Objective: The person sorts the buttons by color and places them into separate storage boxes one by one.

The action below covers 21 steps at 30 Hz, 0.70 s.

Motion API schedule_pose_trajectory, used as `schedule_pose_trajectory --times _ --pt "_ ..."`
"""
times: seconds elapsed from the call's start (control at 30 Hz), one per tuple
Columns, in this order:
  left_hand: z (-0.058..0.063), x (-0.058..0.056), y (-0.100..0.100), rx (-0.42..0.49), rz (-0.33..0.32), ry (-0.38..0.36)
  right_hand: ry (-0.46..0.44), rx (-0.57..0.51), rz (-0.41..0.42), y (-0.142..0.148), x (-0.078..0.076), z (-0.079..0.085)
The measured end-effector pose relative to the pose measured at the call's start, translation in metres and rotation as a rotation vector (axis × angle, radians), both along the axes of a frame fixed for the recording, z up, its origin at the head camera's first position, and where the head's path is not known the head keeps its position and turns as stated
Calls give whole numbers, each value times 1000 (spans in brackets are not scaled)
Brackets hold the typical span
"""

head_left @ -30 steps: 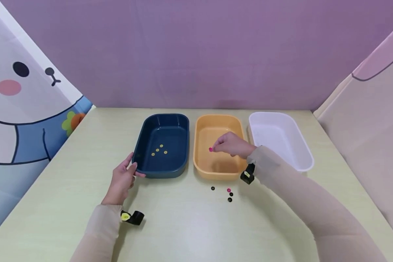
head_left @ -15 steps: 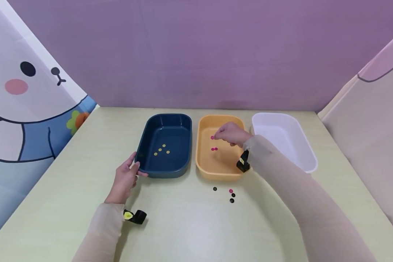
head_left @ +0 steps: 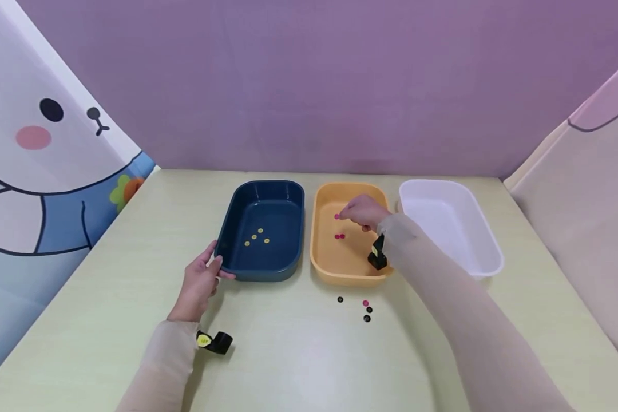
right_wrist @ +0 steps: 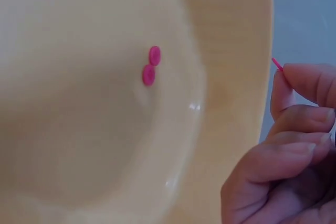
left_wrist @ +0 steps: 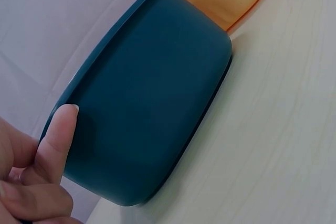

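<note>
My right hand (head_left: 364, 211) is over the yellow-orange tray (head_left: 351, 280), thumb and fingertip pinching a pink button (right_wrist: 277, 64) by its edge. Two pink buttons (right_wrist: 149, 75) lie side by side on that tray's floor. At the near left corner of the dark blue tray (head_left: 262, 274), my left hand (head_left: 198, 286) holds the rim; in the left wrist view one finger (left_wrist: 60, 135) lies against the outer wall. Several yellow buttons (head_left: 254, 237) lie inside the blue tray.
In front of the orange tray, one pink button (head_left: 365, 303) and three black buttons (head_left: 340, 299) lie on the pale wood table (head_left: 288, 355). A white tray (head_left: 450, 229) stands at the right. A purple cloth (head_left: 288, 86) hangs behind.
My right hand has moved slightly away from me within the orange tray, still pinching a pink button. Two pink buttons on its floor have come into sight. The left hand stays at the blue tray.
</note>
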State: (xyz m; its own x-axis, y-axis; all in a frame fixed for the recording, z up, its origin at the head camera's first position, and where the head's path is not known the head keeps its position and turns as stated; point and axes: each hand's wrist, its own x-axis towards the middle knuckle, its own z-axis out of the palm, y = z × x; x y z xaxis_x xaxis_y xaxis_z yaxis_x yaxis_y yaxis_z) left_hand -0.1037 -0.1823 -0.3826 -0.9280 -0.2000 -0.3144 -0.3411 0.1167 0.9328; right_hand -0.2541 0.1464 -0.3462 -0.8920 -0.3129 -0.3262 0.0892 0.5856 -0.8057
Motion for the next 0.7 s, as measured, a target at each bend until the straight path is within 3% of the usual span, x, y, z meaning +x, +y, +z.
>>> schedule_pose_trajectory --times 0.33,0.7 --pt "0 0 1 0 13 8 -56 24 -43 -2 -4 -15" --pt "0 0 4 -2 14 7 -9 138 -14 -2 1 -27"
